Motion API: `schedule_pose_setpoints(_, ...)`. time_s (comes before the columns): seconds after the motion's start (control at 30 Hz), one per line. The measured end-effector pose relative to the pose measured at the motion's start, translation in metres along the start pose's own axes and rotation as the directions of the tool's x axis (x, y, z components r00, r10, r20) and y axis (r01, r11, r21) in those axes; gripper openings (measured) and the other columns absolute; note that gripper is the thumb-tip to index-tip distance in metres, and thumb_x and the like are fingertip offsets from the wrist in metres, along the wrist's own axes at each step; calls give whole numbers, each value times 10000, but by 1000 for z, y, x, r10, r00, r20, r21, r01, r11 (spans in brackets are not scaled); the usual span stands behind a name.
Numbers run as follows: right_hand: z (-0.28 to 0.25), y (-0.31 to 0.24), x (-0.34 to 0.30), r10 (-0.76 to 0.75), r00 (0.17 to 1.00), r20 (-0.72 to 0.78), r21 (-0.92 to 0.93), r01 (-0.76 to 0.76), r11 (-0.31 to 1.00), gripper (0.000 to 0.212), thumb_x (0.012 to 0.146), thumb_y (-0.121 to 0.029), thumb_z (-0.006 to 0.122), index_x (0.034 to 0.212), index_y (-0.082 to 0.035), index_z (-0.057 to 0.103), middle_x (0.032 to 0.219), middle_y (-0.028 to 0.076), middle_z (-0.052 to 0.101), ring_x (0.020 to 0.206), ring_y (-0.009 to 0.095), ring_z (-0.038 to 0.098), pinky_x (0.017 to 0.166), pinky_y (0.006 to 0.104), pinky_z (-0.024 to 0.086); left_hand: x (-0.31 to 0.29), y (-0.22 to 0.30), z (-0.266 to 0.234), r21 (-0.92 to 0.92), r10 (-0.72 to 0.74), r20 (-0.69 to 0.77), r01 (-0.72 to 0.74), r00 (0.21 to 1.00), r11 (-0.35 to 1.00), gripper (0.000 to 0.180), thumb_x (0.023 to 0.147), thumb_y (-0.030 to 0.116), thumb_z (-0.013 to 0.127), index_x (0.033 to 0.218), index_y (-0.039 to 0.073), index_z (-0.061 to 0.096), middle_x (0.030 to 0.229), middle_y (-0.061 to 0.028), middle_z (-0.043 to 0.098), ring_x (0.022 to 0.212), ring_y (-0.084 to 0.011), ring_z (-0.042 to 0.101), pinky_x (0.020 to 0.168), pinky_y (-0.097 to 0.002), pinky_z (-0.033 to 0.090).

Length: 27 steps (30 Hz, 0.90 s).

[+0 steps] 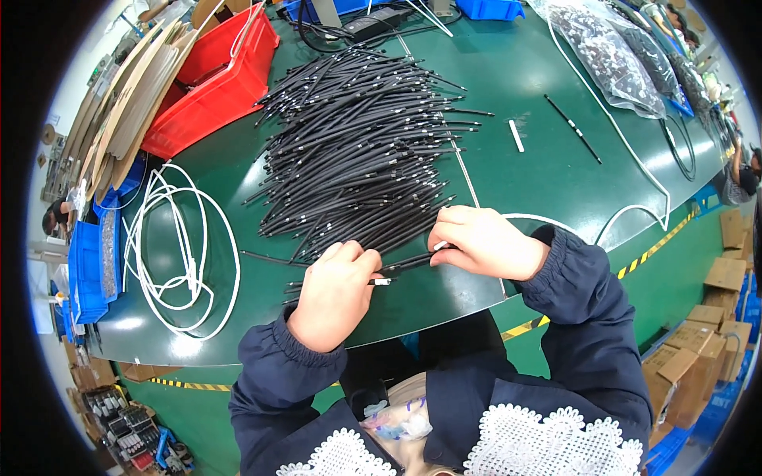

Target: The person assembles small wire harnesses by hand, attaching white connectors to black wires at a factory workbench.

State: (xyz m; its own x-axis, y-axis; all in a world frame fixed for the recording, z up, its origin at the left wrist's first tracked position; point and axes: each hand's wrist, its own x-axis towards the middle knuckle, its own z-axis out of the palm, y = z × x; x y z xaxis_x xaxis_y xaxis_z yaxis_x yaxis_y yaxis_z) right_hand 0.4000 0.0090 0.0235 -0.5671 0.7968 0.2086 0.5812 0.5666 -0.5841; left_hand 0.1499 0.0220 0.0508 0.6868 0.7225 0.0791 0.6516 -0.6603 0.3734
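Note:
A big heap of thin black rods [357,151], several with small white bands, lies across the table in front of me. At the heap's near edge my left hand [337,289] is closed on a black rod; a white-banded bit [382,282] sticks out beside its fingers. To its right, my right hand [480,242] pinches a small white piece [440,246], right by the end of a black rod [413,260] that spans the gap between my hands. My fingers hide how the white piece and the rod meet.
A coil of white cord [230,262] lies at the left, near a red bin [214,95] and a blue bin [89,262]. Right of the heap are a short white strip [516,136] and a single black rod [573,128]. A clear plastic bag [603,55] sits at the far right.

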Motion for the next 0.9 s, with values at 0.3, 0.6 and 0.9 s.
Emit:
schedule_pose_setpoints(0.3,-7,-1,3,13,986,-164,-92,-28,995,283,707,-164,742,922,-73,581,841,66,532,845,266,558,708,356,491,-1,17,15,-16,-24,-94,23,995,1000,176,738,16,654,883,33,555,863,-110,515,835,-274,553,677,-367,504)
schedule_pose_setpoints(0.6,1,0,1,-14,989,-147,-155,-9,988,211,726,-142,720,867,-74,578,853,68,523,864,255,537,716,354,480,5,17,20,28,59,-145,-56,988,998,216,668,-27,630,860,33,551,867,-105,513,837,-283,543,695,-363,492)
schedule_pose_setpoints(0.9,2,1,-4,26,998,-56,-120,-32,992,207,758,-178,710,870,-67,576,856,78,534,847,263,555,719,356,488,12,12,16,25,125,-99,-123,987,992,235,667,21,651,878,39,550,808,-97,524,786,-270,550,676,-355,485)
